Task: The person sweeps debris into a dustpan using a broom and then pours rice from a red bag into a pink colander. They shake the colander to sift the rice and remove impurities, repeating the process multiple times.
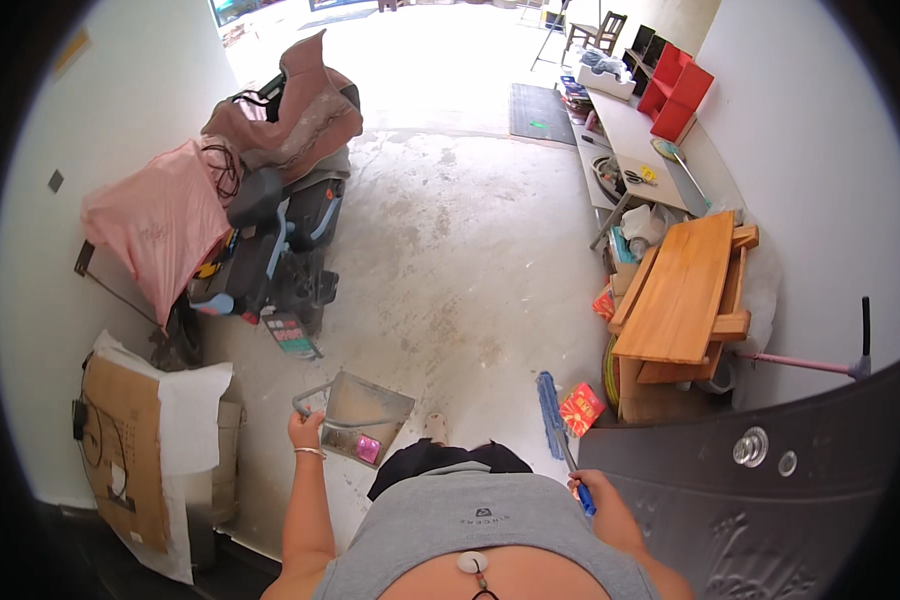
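My left hand (307,428), with a bracelet at the wrist, is closed on the bent tube handle of a dustpan (372,398). The pan is grey-brown and dusty, and a small pink packet (368,448) lies in it. At my right side, my right hand (592,484) grips the grey handle of a long-bristled blue brush (549,412), whose handle has a blue end. The blue head points away from me, close to the floor; whether it touches is unclear. Right beside that head is a red and yellow package (580,409).
A scooter (290,215) under a pink cover stands at the left, with flattened cardboard (120,430) nearer me. Along the right wall are a wooden bench (682,290) and a cluttered table (620,140). A dark door panel (670,460) fills the near right.
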{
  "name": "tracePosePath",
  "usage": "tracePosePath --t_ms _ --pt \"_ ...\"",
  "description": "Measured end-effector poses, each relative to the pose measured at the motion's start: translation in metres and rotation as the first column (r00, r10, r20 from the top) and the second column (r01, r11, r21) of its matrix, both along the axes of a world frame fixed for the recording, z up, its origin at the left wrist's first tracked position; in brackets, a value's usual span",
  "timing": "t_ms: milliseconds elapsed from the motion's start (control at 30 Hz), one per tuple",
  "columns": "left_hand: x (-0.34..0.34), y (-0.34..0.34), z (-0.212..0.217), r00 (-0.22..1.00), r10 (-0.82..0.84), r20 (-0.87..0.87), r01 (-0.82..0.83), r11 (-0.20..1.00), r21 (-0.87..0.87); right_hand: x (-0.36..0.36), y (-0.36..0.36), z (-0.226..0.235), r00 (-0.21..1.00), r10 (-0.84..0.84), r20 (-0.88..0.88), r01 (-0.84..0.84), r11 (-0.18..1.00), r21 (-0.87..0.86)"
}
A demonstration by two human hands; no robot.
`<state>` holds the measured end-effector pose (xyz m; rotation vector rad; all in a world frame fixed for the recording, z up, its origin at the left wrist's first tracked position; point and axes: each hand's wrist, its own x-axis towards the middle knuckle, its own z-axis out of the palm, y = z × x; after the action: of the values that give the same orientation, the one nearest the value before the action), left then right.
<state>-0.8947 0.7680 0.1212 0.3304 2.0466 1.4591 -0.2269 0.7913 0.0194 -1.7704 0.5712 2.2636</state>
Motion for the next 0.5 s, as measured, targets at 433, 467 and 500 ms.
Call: tracePosePath --t_ms 433,467,500 --pt "-0.053 0.440 0.043 0.995 0.015 0.096 -0.032 0.983 0.182 -0.062 0.311 -0.098 0.988 -0.127 -0.087 0.109 0.976 -0.188" --pt "-0.049 0.474 0.044 0.994 0.002 0.111 -0.024 0.978 0.205 -0.052 0.343 -0.115 0.977 -0.210 -0.042 0.191 0.943 -0.272" --pt "-0.055 0.502 0.056 0.995 0.013 0.097 -0.035 0.972 0.231 -0.062 0.383 -0.119 0.976 -0.199 -0.084 0.169 0.946 -0.277"
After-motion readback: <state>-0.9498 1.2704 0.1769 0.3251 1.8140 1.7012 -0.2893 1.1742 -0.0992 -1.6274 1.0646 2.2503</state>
